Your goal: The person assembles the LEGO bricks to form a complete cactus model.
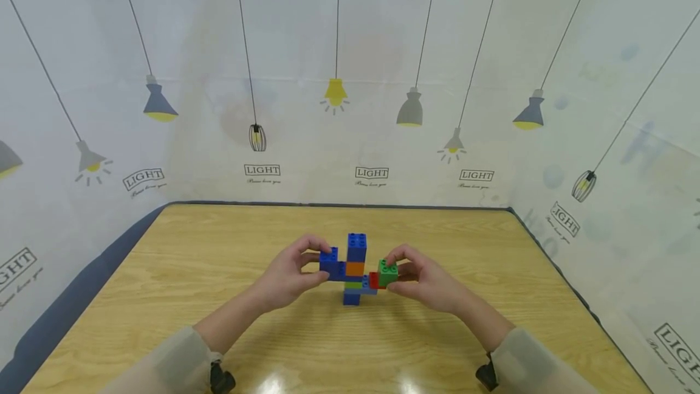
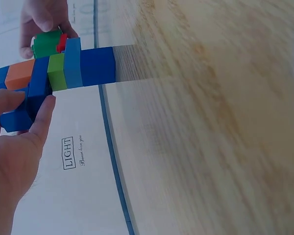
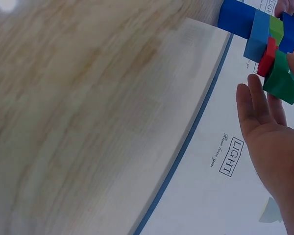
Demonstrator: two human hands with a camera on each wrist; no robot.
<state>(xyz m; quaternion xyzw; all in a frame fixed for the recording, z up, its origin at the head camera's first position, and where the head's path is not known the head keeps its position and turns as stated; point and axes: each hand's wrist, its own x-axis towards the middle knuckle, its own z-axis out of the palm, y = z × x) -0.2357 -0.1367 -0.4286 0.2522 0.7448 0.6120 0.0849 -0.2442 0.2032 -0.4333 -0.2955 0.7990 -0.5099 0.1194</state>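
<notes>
A tower of toy building bricks stands upright on the wooden table (image 1: 235, 242). At its foot is a blue brick (image 2: 99, 65), then a light blue brick (image 2: 73, 62) jutting right, a lime green brick (image 2: 57, 71), a long dark blue brick jutting left, an orange brick (image 1: 355, 269) and a tall blue top (image 1: 357, 248). My left hand (image 1: 292, 273) pinches the blue brick (image 1: 329, 262) on the left arm between thumb and fingers. On the right, my right hand (image 1: 429, 278) grips a green brick (image 1: 388, 273), which sits against a red brick (image 3: 267, 57) over the light blue one.
Behind the table and along both sides hangs a pale wall sheet (image 1: 306, 29) printed with lamps and LIGHT lettering. A dark blue edge strip (image 1: 350, 205) runs along the table's back. Both wrists wear dark camera mounts near the sleeves.
</notes>
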